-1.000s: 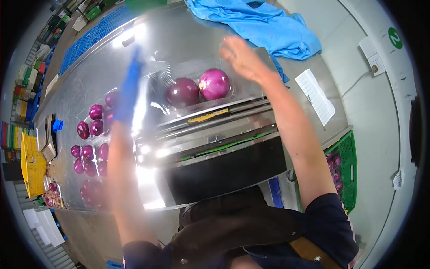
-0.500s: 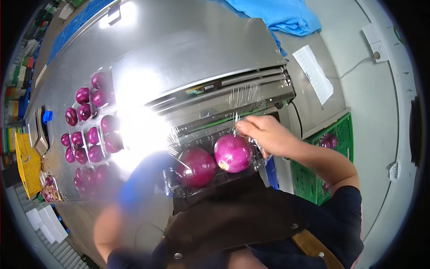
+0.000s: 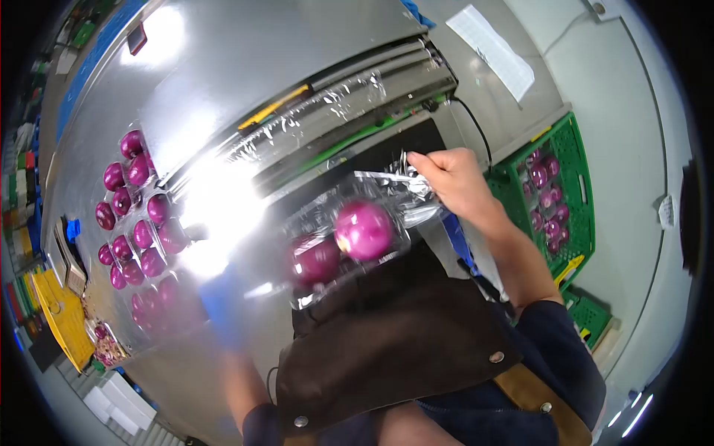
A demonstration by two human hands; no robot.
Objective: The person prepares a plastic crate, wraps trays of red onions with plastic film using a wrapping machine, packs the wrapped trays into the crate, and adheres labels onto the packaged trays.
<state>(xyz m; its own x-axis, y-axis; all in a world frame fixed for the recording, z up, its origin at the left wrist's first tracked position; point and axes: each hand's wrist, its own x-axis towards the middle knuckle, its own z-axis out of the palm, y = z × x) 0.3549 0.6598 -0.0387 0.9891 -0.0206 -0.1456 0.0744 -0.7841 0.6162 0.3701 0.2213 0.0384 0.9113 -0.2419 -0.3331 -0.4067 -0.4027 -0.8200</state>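
Note:
Two large red onions, one at the right [image 3: 364, 230] and a darker one at the left [image 3: 314, 259], sit side by side in a clear film-covered pack in front of the dark apron. Bare and closed, my right hand [image 3: 455, 178] pinches gathered film at the pack's right end. To the left of the pack is my left hand [image 3: 222, 301] in a blue glove, smeared by motion; its fingers cannot be made out. Beyond the pack stands the wrapping machine [image 3: 349, 111], with loose film strips across its bars.
Packs of smaller red onions [image 3: 141, 234] line the steel table's left side. A green crate [image 3: 580, 186] holding more onions stands at the right. A yellow container [image 3: 63, 320] is at the far left, and a paper sheet [image 3: 494, 52] lies at the upper right.
The onion pack was on the machine a second ago and is now off it, near the apron. My right hand closed on its film. My left hand moved down from beyond the machine, then away from the pack.

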